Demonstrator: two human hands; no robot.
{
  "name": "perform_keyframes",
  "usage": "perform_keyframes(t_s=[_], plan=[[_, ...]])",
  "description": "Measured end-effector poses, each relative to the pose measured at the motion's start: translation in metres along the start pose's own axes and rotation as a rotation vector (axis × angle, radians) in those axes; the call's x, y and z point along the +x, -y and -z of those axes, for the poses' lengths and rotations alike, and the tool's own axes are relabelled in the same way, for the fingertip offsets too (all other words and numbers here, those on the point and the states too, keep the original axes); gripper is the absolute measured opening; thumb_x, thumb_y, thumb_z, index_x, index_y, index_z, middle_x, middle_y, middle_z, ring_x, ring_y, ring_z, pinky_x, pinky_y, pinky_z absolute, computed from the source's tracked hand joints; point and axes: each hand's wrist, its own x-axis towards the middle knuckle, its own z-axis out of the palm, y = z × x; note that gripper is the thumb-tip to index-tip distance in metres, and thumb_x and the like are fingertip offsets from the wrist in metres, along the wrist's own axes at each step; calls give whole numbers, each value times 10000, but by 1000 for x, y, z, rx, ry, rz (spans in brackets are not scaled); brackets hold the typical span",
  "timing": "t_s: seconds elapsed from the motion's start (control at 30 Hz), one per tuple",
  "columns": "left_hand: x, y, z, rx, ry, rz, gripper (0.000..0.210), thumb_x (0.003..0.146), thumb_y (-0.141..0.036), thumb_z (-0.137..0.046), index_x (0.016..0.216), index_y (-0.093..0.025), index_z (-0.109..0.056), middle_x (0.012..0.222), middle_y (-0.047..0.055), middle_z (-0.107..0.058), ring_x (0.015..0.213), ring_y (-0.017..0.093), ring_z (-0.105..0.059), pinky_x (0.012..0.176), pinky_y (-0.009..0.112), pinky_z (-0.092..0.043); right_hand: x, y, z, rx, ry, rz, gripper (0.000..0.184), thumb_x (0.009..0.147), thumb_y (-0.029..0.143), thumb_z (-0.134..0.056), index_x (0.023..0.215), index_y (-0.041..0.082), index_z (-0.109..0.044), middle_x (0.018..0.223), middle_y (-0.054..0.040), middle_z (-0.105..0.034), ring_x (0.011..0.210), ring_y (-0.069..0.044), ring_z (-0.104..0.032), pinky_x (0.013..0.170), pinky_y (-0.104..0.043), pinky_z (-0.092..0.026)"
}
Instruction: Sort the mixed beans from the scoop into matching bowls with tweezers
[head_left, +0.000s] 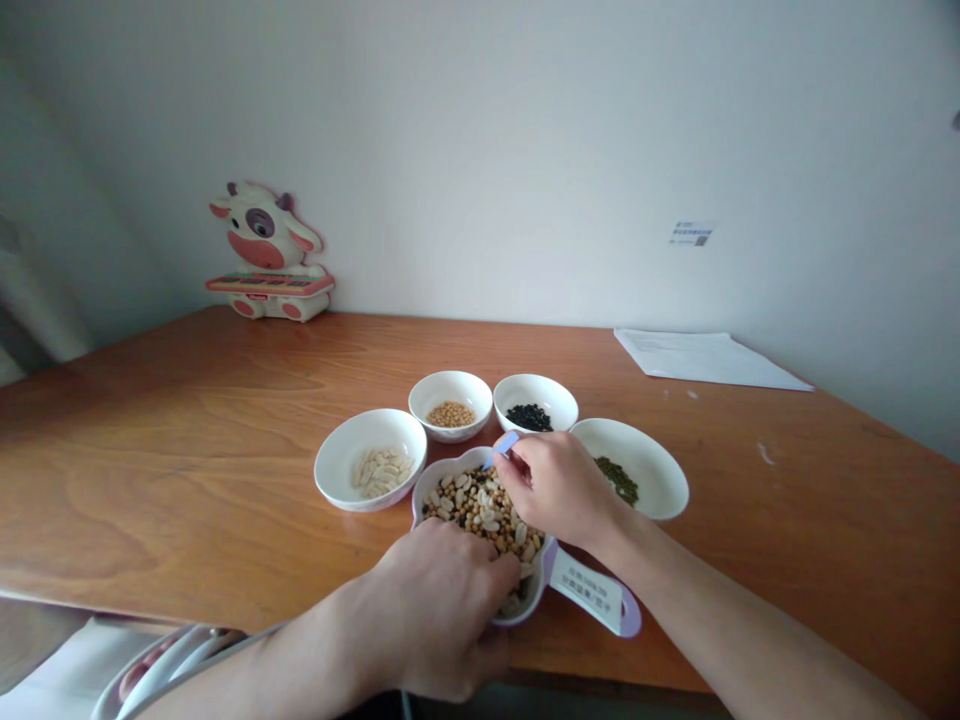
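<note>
A white scalloped bowl (pixel 531 600) with a lilac rim is full of mixed peanuts, yellow beans and darker grains. Its labelled lilac handle (pixel 592 592) points to the lower right. My left hand (pixel 446 595) lies over the near side of this bowl with curled fingers, their tips hidden among the grains or behind the hand. Above the far right rim, my right hand (pixel 559 485) is closed, pinching a small flat lilac piece (pixel 507 442) whose lower part is hard to make out.
Around the bowl stand white bowls of pale flat seeds (pixel 382 472), yellow beans (pixel 451 414), black beans (pixel 529 417) and green beans (pixel 616 480). A cow toy keyboard (pixel 270 255) sits at the back left of the wooden table (pixel 187 480). Papers (pixel 705 358) lie back right.
</note>
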Motion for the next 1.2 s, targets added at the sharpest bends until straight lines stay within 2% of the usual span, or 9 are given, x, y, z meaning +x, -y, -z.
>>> perform_keyframes(t_s=[0.13,0.33,0.6,1.2], plan=[[0,0,0,-3,0,-3,160,737,-349,-623,770,-214,-544,770,7,-676,634,238,-647,518,333,-463,0,0,1,19,-58,-2,338,859,234,-512,532,163,-468,483,-1,-501,456,-82,-393,512,-266,-228],[2,0,0,4,-3,-8,164,745,-359,-623,788,-212,-563,777,18,-679,643,240,-648,522,335,-467,-2,0,0,-74,51,51,319,858,216,-531,545,159,-508,516,-17,-546,486,-98,-431,530,-279,-234],[-1,-1,0,6,1,-9,162,746,-353,-625,787,-206,-572,784,26,-682,646,241,-652,529,338,-478,0,1,1,-31,33,-40,338,868,250,-525,543,156,-522,502,-16,-552,458,-90,-424,512,-274,-232],[0,-1,3,-6,12,-6,171,741,-352,-626,780,-199,-562,783,37,-688,646,250,-661,534,349,-501,0,3,1,-36,47,-41,372,889,259,-533,533,156,-543,487,-8,-542,446,-89,-440,502,-274,-251]])
